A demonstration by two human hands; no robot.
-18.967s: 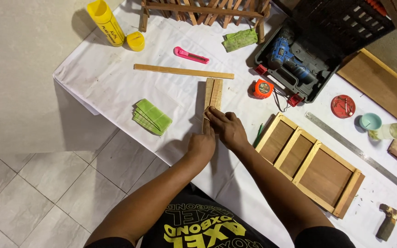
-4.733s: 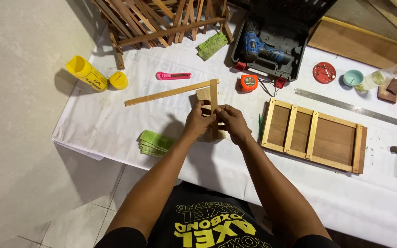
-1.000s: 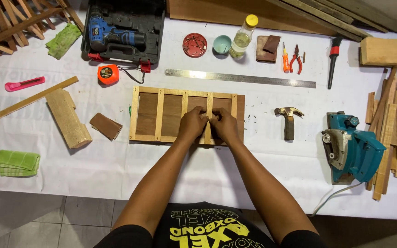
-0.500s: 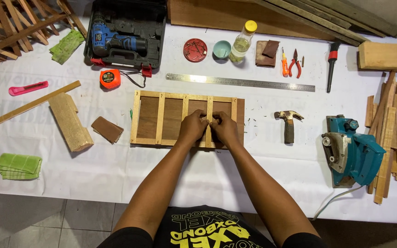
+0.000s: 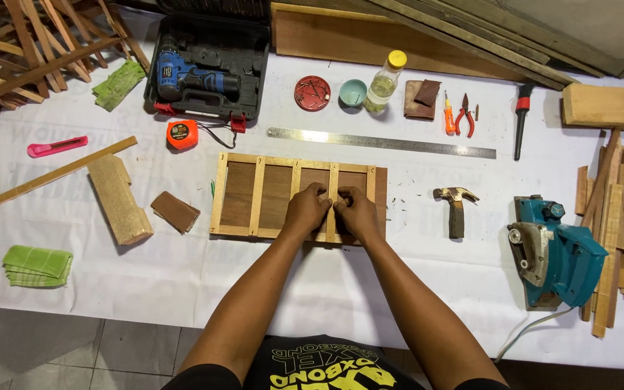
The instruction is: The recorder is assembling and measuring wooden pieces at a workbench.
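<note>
- Counter (image 5: 370,289), white-covered, carries everything.
- Wooden frame (image 5: 254,195) with slats lies at centre.
- Blue planer (image 5: 554,253) at 3 o'clock of frame; hammer (image 5: 456,206) between them.
- Steel ruler (image 5: 380,142) at 12 o'clock.
- Left hand (image 5: 305,211) and right hand (image 5: 359,213), grip narrow, both pinch one thin slat (image 5: 332,189) in the frame, thumbs nearly touching.

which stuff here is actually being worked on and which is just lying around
In hand: wooden frame, thin slat pressed by left hand and right hand.
Lying about: hammer, steel ruler, tape measure, drill, electric planer.
</note>
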